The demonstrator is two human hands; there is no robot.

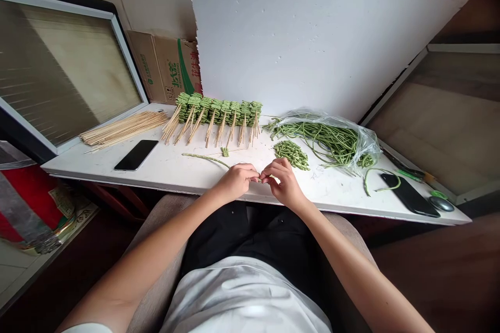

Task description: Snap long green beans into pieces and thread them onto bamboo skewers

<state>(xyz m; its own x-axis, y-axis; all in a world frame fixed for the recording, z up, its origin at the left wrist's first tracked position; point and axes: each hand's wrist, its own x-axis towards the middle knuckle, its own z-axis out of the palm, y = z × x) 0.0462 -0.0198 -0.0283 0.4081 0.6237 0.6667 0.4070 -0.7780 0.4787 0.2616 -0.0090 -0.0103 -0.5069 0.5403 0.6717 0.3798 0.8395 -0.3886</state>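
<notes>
My left hand [238, 178] and my right hand [284, 180] meet at the near edge of the white table [172, 166], fingers pinched together on something small and thin that I cannot make out. One long green bean [205, 158] lies on the table and runs toward my left hand. A small pile of cut bean pieces [291, 153] sits just beyond my right hand. A few cut pieces [225, 152] lie ahead of my left hand. A row of finished bean skewers [216, 114] lies at the back.
Bare bamboo skewers [125, 127] lie at the left, a black phone [136, 155] near them. A plastic bag of long beans [336, 140] lies at the right, with a second phone [410, 195], a tool with a green handle [408, 173] and a small round object [441, 203]. A white board [312, 36] and a cardboard box [167, 67] stand behind.
</notes>
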